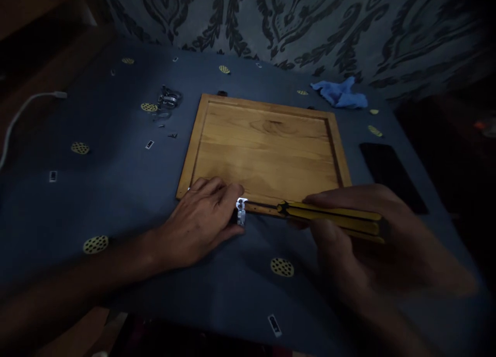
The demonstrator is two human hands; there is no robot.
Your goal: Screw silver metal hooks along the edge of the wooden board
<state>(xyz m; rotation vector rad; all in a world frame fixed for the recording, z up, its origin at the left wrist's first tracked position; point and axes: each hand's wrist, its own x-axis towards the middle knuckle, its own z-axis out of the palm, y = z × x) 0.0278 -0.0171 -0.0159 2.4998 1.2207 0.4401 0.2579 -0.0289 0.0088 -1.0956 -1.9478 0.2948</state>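
A wooden panel with a raised frame lies flat on the table. My left hand rests over its front left edge, fingers on the wood, and grips a small shiny metal hinge at the front edge. In my right hand, somewhat blurred, is a screwdriver with a yellow and black handle. Its dark shaft points left at the hinge. Whether the tip sits in a screw I cannot tell. Small dark holes show in the frame just right of the hinge.
A blue cloth lies at the back right, and a dark phone beside the panel. Left of the panel are a small heap of metal hardware and loose screws. A white cable hangs at far left. A patterned wall stands behind.
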